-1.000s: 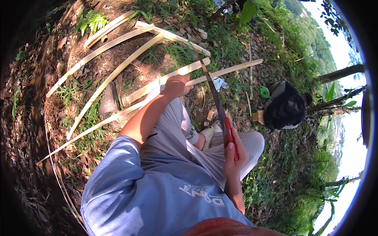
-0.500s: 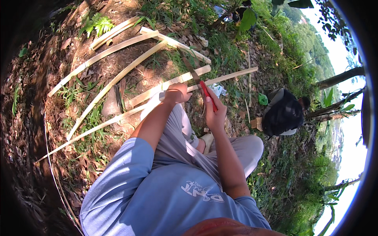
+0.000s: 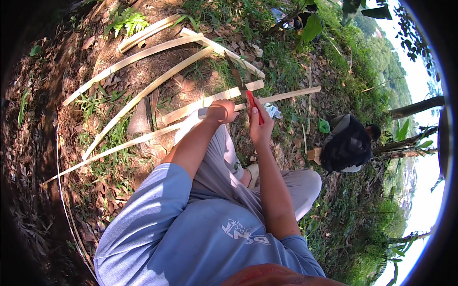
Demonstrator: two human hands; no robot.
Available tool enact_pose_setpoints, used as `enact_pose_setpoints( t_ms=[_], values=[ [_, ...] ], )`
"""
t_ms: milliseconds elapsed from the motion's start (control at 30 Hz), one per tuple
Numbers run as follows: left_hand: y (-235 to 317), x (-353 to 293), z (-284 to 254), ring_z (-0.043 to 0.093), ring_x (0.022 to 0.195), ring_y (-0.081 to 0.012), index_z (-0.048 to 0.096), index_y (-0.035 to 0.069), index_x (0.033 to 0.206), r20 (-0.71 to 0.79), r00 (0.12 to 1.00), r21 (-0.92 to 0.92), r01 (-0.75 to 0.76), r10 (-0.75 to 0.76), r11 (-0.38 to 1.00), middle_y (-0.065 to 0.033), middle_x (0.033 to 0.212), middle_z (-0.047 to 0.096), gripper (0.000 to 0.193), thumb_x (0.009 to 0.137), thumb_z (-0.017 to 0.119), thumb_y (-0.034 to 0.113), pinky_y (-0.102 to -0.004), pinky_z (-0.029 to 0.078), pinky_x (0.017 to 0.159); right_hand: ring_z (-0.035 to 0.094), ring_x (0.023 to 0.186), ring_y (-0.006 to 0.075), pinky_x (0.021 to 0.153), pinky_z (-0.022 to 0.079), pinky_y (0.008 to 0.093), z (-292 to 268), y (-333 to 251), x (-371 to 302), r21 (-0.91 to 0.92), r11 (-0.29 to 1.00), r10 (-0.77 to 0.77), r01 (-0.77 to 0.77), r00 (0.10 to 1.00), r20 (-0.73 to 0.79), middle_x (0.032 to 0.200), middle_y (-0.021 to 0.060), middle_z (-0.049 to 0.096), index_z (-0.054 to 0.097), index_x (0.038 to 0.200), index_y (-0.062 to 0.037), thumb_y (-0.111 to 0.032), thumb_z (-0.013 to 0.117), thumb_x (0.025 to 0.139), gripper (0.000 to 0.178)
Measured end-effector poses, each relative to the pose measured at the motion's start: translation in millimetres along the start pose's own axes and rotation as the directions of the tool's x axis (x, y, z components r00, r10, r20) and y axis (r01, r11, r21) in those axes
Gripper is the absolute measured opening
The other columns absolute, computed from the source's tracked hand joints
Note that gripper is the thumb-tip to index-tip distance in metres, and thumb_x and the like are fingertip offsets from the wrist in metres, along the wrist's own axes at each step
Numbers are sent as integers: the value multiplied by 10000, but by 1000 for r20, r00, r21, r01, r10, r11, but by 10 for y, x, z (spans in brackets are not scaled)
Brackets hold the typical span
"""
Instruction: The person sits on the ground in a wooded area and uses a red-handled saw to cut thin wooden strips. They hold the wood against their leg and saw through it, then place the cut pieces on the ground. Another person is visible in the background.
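The long thin slat [image 3: 291, 95] of pale wood runs from the left of the frame to right of centre, and the left hand [image 3: 222, 111] is closed around it near the middle of the frame. The right hand [image 3: 261, 125] grips a red-handled saw [image 3: 235, 71], its teeth too small to make out; it points up and left across the thin slat and the wider slat [image 3: 191, 108], but whether it touches either cannot be told. No cut shows on the thin slat, which looks whole; the curved slats [image 3: 143, 94] at upper left already lie as separate lengths, unheld. Beyond, at right, a co-worker [image 3: 346, 148] in dark clothing sits near a green bag [image 3: 324, 126]
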State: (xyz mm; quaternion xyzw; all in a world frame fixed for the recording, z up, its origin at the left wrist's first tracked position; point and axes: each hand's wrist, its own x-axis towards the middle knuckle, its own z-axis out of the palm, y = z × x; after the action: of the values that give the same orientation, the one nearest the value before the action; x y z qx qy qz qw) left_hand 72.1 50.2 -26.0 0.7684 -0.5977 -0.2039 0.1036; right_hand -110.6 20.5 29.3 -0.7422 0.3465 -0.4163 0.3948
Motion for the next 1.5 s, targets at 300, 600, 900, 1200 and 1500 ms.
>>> enact_pose_setpoints(
  t_ms=[300, 600, 900, 1200, 1500],
  values=[
    [-35, 65, 42, 768, 1040, -383, 787, 26, 1113, -3, 1000, 21, -7, 7, 1000, -219, 1071, 790, 521, 995, 650, 515, -495, 603, 922, 701, 1185, 182, 1032, 521, 328, -95, -202, -195, -36, 999, 41, -38, 996, 74, 1291, 179, 769, 659, 1458, -2, -178, 587, 1113, 394],
    [-82, 147, 100, 770, 1038, -391, 802, 53, 1106, 17, 1000, -3, 8, -8, 1000, -235, 1094, 785, 382, 974, 618, 361, -494, 608, 915, 621, 774, 110, 749, 531, 293, -343, -316, -554, -115, 993, 30, -18, 994, 108, 1111, 167, 791, 647, 1502, -70, -113, 583, 1101, 408],
    [-38, 153, -75, 750, 1140, -378, 768, 11, 1209, 96, 994, -18, 53, -51, 998, -230, 1209, 771, 459, 979, 674, 397, -475, 601, 979, 575, 757, 73, 694, 467, 248, -1106, -788, -1653, -171, 960, 235, -223, 971, 53, 988, 47, 722, 649, 1492, -25, -111, 551, 1108, 406],
    [-83, 128, -25, 743, 1143, -351, 762, 59, 1224, 27, 997, -18, 68, -67, 998, -186, 1213, 772, 451, 973, 675, 423, -480, 591, 978, 751, 985, 160, 878, 558, 316, -1524, -1549, -1970, -274, 915, 323, -298, 945, 51, 1248, 214, 785, 653, 1464, 9, -93, 579, 1071, 413],
    [-67, 135, 123, 772, 977, -370, 722, 61, 1232, -191, 973, -96, 109, -126, 989, -188, 1018, 794, 519, 937, 681, 487, -491, 603, 868, 730, 942, 142, 828, 548, 295, -1281, -1685, -1666, -247, 944, 249, -219, 963, 98, 1222, 220, 789, 643, 1471, 14, -69, 558, 1088, 400]
  ],
)
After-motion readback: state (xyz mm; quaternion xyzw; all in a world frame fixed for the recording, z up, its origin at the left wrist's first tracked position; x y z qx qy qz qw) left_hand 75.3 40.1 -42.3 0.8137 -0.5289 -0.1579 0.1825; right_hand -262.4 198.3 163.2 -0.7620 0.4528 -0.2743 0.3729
